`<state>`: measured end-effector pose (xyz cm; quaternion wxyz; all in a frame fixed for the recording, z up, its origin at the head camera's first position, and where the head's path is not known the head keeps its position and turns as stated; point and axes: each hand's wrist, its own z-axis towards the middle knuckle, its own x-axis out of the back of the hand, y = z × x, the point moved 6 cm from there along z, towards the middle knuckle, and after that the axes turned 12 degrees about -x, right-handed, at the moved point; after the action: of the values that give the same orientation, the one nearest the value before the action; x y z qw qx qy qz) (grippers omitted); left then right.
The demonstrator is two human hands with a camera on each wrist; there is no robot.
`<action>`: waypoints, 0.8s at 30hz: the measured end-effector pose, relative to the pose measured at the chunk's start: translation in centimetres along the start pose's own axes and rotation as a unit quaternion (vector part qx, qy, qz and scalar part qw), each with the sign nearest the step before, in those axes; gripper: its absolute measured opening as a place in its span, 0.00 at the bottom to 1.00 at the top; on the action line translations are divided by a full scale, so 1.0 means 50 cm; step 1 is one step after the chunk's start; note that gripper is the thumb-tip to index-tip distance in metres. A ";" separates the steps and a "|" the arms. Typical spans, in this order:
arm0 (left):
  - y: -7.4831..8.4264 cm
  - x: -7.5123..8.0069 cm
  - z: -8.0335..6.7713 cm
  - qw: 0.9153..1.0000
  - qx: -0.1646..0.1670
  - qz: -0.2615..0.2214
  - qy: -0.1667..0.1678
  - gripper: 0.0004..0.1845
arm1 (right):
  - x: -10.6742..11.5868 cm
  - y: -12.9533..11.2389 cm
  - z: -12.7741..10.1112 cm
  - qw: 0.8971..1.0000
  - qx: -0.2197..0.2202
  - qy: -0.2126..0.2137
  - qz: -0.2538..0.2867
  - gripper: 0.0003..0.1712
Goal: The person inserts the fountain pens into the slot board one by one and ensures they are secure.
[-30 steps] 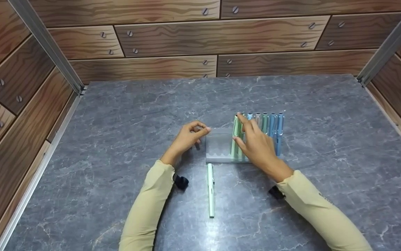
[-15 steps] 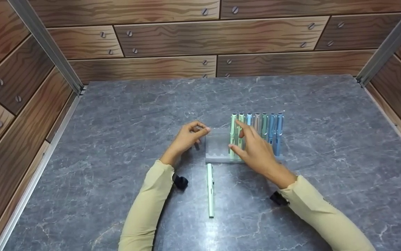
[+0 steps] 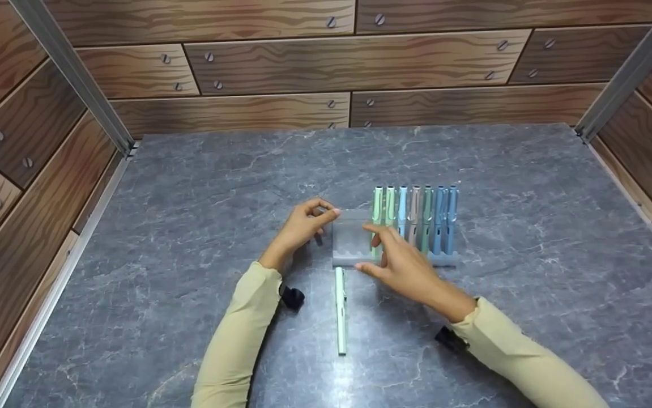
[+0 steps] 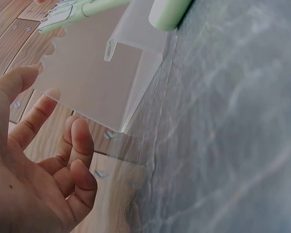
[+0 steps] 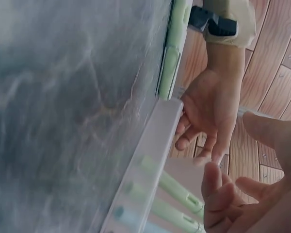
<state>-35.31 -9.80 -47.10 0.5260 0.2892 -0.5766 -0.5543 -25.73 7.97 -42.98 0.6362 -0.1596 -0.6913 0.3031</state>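
A translucent pen stand (image 3: pixel 351 233) stands on the table, its right part holding a row of several pens (image 3: pixel 427 212), two light green, then light blue, greyish, dark green and blue. At its upper left corner, my left hand (image 3: pixel 303 224) pinches the panel's edge between thumb and index finger; the left wrist view shows the index fingertip (image 4: pixel 52 93) by the notched edge. My right hand (image 3: pixel 405 266) holds nothing. Its fingers are relaxed, in front of the stand, partly covering the pens' lower ends. Below the stand's front left lies a light green pen (image 3: pixel 341 311), clip to the right.
The grey marbled table (image 3: pixel 218 170) is bounded by wood-patterned walls (image 3: pixel 269 62) at the back and sides, with metal posts (image 3: pixel 71 73) at the corners. Black wrist cameras (image 3: pixel 293 297) sit below both sleeves.
My right hand has come away from the leftmost green pen and moved down and left towards the loose pen. The leftmost pen now stands straighter in its slot. My left hand has stayed put.
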 end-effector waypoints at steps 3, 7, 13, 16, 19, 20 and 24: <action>0.002 -0.001 0.001 1.000 -0.005 -0.005 0.004 0.13 | -0.012 -0.003 -0.008 0.999 -0.004 -0.032 0.007 0.43; 0.002 -0.001 0.001 1.000 -0.008 -0.008 0.008 0.12 | -0.030 -0.007 -0.019 0.997 -0.011 -0.078 0.013 0.42; -0.002 0.000 -0.003 1.000 0.001 -0.003 0.006 0.12 | -0.061 -0.007 -0.029 0.989 -0.026 -0.141 0.025 0.40; -0.002 0.000 -0.004 1.000 -0.001 -0.001 0.005 0.13 | -0.071 -0.011 -0.031 0.988 -0.022 -0.149 0.019 0.40; 0.007 0.000 -0.007 1.000 -0.001 0.001 0.004 0.13 | -0.077 -0.017 -0.032 0.989 -0.014 -0.147 0.008 0.40; 0.008 0.000 -0.006 1.000 -0.001 0.002 0.005 0.13 | -0.079 -0.019 -0.032 0.989 -0.013 -0.147 0.005 0.40; -0.001 -0.001 -0.001 1.000 -0.001 0.004 0.006 0.13 | -0.088 -0.021 -0.029 0.989 -0.015 -0.146 -0.013 0.40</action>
<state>-35.27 -9.77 -47.15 0.5318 0.2897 -0.5740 -0.5512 -23.53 4.82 -45.76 0.5300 -0.1136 -0.7832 0.3047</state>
